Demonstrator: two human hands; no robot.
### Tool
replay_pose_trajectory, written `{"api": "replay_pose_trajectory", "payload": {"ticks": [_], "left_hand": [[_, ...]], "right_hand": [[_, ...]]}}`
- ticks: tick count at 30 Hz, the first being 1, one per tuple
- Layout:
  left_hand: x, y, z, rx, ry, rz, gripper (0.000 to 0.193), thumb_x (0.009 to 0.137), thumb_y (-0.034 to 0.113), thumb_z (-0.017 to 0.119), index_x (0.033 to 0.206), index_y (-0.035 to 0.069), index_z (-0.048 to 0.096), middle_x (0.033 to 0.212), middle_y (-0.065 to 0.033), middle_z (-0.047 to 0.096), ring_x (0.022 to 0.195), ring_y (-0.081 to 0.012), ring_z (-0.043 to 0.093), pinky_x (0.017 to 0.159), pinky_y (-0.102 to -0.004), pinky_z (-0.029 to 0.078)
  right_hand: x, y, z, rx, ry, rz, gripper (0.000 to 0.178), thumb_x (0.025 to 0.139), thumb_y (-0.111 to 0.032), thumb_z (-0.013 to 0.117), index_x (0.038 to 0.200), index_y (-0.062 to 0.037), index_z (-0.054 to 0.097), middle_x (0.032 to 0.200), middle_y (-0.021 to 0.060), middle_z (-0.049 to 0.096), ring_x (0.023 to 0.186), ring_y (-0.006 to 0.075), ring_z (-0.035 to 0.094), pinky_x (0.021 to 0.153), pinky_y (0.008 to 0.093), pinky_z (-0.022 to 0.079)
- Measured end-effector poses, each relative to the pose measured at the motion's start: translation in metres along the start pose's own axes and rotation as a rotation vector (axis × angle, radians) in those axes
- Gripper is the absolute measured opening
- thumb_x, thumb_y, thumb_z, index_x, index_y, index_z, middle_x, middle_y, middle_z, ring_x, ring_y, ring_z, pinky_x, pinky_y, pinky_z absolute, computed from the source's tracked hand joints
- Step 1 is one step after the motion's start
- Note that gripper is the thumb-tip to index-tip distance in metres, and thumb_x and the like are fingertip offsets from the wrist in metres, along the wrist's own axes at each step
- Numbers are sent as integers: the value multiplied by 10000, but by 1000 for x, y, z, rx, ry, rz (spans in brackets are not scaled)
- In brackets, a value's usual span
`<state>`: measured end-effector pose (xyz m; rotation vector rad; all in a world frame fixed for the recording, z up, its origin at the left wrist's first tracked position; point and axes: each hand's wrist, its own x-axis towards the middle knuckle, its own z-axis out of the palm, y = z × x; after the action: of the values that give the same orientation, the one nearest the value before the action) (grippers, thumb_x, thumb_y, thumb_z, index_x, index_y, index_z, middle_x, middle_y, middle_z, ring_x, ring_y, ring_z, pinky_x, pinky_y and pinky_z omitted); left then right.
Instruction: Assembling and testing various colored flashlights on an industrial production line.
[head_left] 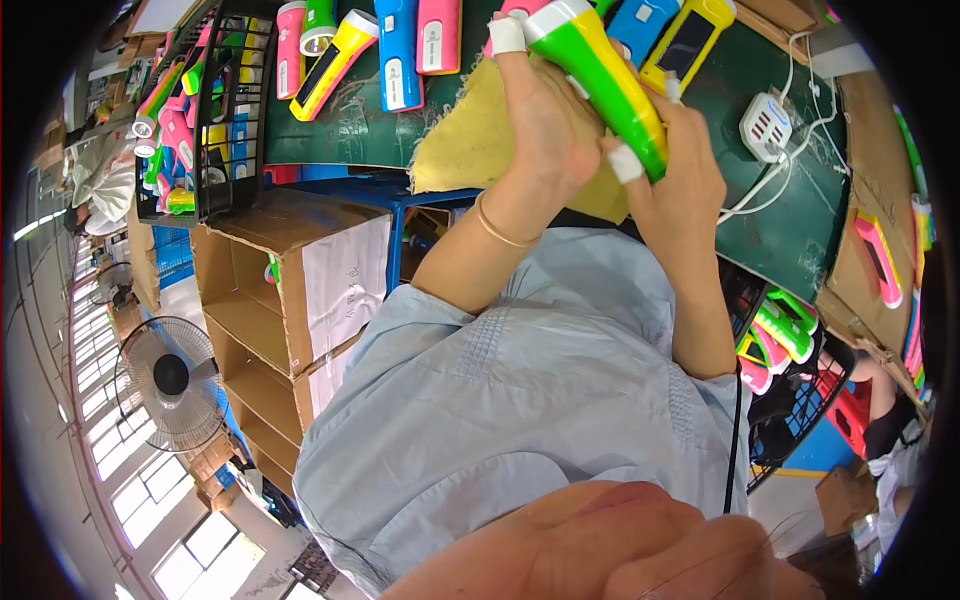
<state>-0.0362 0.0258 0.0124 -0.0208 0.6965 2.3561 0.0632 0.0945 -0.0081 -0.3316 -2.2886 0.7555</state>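
A green and yellow flashlight [612,85] with a white head slants across the space between my hands, above a frayed yellow cloth [455,140]. My right hand [688,155] is closed around its lower end, with white tape on the thumb and one finger. At the head end, my left hand [545,120] supports the flashlight, its taped thumb pointing up beside the head and its other fingers partly hidden behind the body. Beyond my hands lie several more flashlights, among them a blue one [398,60], a pink one [438,35] and a yellow one with a dark panel [690,45].
A white multi-port USB charger [766,127] with cables sits on the green tabletop [775,225] at right. Black baskets of flashlights stand at left [230,120] and lower right [800,400]. Cardboard shelving [295,260] and a fan [170,375] are on the left.
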Motion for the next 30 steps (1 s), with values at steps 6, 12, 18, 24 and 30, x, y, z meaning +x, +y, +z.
{"api": "replay_pose_trajectory", "payload": {"ticks": [6, 12, 18, 24, 30], "left_hand": [[23, -3, 8, 308, -163, 72, 533, 902, 528, 384, 1074, 38, 505, 1001, -140, 565, 840, -176, 582, 720, -306, 494], [178, 138, -25, 1548, -75, 956, 368, 817, 308, 596, 1016, 4, 536, 849, -115, 593, 769, -243, 587, 721, -394, 487], [381, 300, -145, 2243, 639, 887, 463, 709, 257, 661, 1052, -28, 540, 949, -210, 610, 858, -386, 592, 760, -430, 486], [414, 283, -138, 2076, 639, 669, 720, 632, 183, 767, 1227, -14, 411, 1022, -201, 591, 909, -335, 588, 799, -379, 477], [377, 295, -79, 1070, 130, 919, 461, 716, 62, 635, 1136, 0, 456, 803, -81, 565, 707, -147, 568, 612, -282, 492]], "right_hand": [[-3, 22, -20, 908, -369, 742, 418, 799, -297, 638, 1052, 18, 531, 788, 73, 594, 677, 157, 591, 598, 269, 464], [2, 171, -130, 632, 488, 774, 380, 878, -283, 533, 1173, -44, 515, 1039, 76, 572, 885, 189, 575, 708, 349, 471], [19, 180, -151, 459, 689, 878, 477, 917, -255, 439, 1299, 28, 386, 1172, 166, 537, 1106, 281, 520, 911, 308, 415], [7, 163, -139, 794, 618, 816, 370, 898, -131, 468, 1214, 57, 426, 828, 69, 444, 598, 108, 381, 482, 207, 382], [11, 112, -115, 1511, 107, 633, 238, 913, -204, 499, 837, 12, 433, 764, 39, 340, 510, 74, 341, 297, 142, 250]]}}
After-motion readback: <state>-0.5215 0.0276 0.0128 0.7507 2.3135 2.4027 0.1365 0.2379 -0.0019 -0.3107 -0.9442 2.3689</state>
